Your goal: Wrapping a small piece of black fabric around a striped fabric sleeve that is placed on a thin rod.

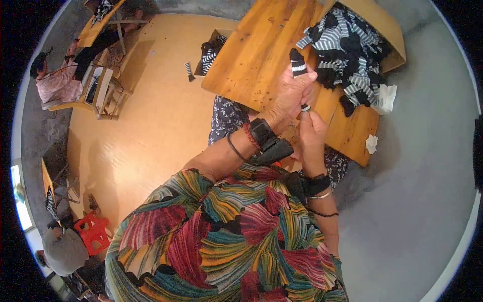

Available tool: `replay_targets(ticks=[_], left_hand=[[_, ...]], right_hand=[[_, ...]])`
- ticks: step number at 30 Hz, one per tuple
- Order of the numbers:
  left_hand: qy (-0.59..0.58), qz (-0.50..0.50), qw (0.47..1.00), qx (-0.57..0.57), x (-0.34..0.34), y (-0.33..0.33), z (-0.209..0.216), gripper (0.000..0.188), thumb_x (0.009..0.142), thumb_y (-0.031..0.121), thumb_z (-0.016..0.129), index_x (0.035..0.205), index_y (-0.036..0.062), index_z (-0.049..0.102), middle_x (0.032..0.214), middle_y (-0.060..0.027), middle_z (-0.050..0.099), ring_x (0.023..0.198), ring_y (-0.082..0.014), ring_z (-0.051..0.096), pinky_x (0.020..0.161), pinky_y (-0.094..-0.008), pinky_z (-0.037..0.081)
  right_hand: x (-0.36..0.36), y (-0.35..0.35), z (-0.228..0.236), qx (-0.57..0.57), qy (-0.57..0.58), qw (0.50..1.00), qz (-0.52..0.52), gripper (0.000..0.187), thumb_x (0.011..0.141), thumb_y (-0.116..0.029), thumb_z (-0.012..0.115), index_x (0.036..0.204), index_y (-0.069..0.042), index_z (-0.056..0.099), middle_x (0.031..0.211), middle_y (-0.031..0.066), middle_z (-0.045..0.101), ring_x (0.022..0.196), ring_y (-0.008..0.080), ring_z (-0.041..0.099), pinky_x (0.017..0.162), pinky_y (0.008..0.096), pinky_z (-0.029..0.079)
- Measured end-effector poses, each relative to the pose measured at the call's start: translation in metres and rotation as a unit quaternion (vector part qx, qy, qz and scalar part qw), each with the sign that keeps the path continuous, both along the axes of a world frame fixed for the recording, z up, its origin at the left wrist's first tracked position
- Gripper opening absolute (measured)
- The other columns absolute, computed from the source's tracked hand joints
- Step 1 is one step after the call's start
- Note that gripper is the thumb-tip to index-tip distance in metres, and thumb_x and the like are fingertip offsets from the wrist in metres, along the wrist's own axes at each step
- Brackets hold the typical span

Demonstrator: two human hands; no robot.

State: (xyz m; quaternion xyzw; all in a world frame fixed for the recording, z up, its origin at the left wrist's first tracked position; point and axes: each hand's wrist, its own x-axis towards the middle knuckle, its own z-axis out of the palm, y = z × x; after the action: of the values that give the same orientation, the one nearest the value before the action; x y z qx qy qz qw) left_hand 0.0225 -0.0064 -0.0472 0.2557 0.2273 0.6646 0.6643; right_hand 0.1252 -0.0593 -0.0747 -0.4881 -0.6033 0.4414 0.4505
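Above the wooden table (pixel 246 55) my left hand (pixel 292 95) is closed around a black knit sock (pixel 298 64) with white stripes. Its black end sticks up past my fingers, while the middle is hidden in my grip. Just below, my right hand (pixel 313 130) pinches the lower end of the same sock, where a bit of black and white shows between the two hands. To the right lies a heap of striped and black socks (pixel 347 38), spilling out of a cardboard box (pixel 395 32) onto the tabletop.
White paper scraps (pixel 371 144) lie near the table's right edge. Left of the table, a box of striped knitwear (pixel 214 50) stands on the floor beside a loose sock (pixel 189 72). Two people sit at the left, near a red plastic stool (pixel 93 233). A grey wall (pixel 417 176) is at the right.
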Motion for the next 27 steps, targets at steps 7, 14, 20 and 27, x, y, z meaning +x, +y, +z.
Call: replay_targets(ticks=[7,14,20,27], left_hand=[[-0.066,-0.115,0.991,0.026,-0.019,-0.016,0.024,0.024,0.085,0.023,0.052,0.102,0.0069,0.047,0.058,-0.0004,0.042,0.045,-0.0104,0.038,0.045,-0.0250,0.035],[-0.118,-0.096,0.986,0.072,-0.027,0.006,0.019,0.027,0.082,0.030,0.054,0.094,0.0057,0.052,0.073,-0.0079,0.053,0.063,-0.0202,0.050,0.060,-0.0340,0.041],[-0.194,-0.074,0.978,0.024,-0.021,0.005,0.012,0.019,0.079,0.023,0.058,0.088,0.0073,0.053,0.069,-0.0056,0.050,0.057,-0.0170,0.045,0.054,-0.0317,0.038],[-0.202,-0.116,0.971,0.055,-0.018,0.002,0.015,0.013,0.079,0.021,0.057,0.081,0.0102,0.050,0.061,-0.0017,0.044,0.046,-0.0115,0.036,0.045,-0.0267,0.031]], right_hand=[[0.016,-0.013,0.049,-0.353,0.233,0.898,0.123,0.027,0.089,-0.030,0.045,0.077,-0.006,0.049,0.051,-0.0053,0.035,0.042,0.0049,0.029,0.039,0.0198,0.021],[0.021,-0.013,0.039,-0.298,0.158,0.935,0.109,0.026,0.088,-0.027,0.048,0.077,-0.005,0.053,0.054,-0.0049,0.040,0.043,0.0031,0.032,0.038,0.0182,0.023],[0.032,-0.022,0.035,-0.243,0.074,0.964,0.082,0.024,0.088,-0.023,0.047,0.075,-0.004,0.053,0.056,-0.0051,0.040,0.047,0.0034,0.036,0.041,0.0183,0.029],[0.041,-0.030,0.015,-0.190,0.050,0.978,0.065,0.023,0.088,-0.020,0.048,0.070,-0.006,0.050,0.057,-0.0062,0.039,0.050,0.0030,0.036,0.044,0.0185,0.030]])
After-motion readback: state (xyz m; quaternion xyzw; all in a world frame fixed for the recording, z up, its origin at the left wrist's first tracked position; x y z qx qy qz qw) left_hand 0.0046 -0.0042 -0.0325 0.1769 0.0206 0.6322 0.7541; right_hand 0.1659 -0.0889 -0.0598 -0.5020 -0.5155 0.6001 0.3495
